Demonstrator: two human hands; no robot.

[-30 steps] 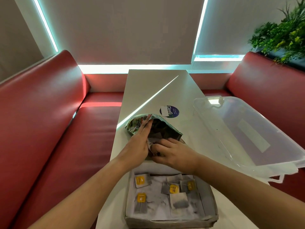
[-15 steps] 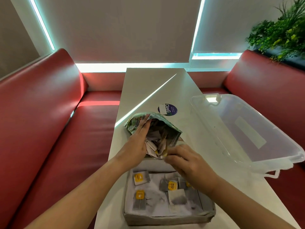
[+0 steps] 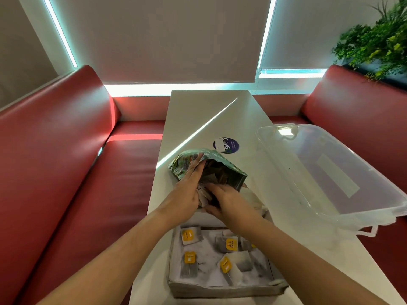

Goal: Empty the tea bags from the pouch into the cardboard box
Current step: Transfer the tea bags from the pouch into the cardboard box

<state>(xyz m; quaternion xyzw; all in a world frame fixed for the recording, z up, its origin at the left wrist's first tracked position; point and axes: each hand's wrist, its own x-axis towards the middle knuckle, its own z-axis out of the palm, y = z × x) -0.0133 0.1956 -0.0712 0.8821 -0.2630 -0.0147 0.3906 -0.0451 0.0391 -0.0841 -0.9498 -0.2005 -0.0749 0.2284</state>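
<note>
A green printed pouch (image 3: 222,164) lies on its side on the white table, its mouth facing me. My left hand (image 3: 187,190) grips the pouch's left edge and holds the mouth wide. My right hand (image 3: 229,201) is at the mouth, fingers closed among the tea bags (image 3: 203,194) that spill out of it. Just below stands a shallow grey cardboard box (image 3: 220,289). Several tea bags with yellow tags (image 3: 231,244) lie scattered on its floor.
A clear plastic bin (image 3: 330,172) lies tipped at the table's right edge, partly overhanging it. A round blue sticker (image 3: 226,145) sits on the table (image 3: 209,111) behind the pouch. Red benches flank both sides; a green plant (image 3: 378,40) is at the far right.
My right hand had pulled back toward the box half a second ago; it has now gone back up into the pouch mouth. One more tea bag lies in the box. My left hand stayed put.
</note>
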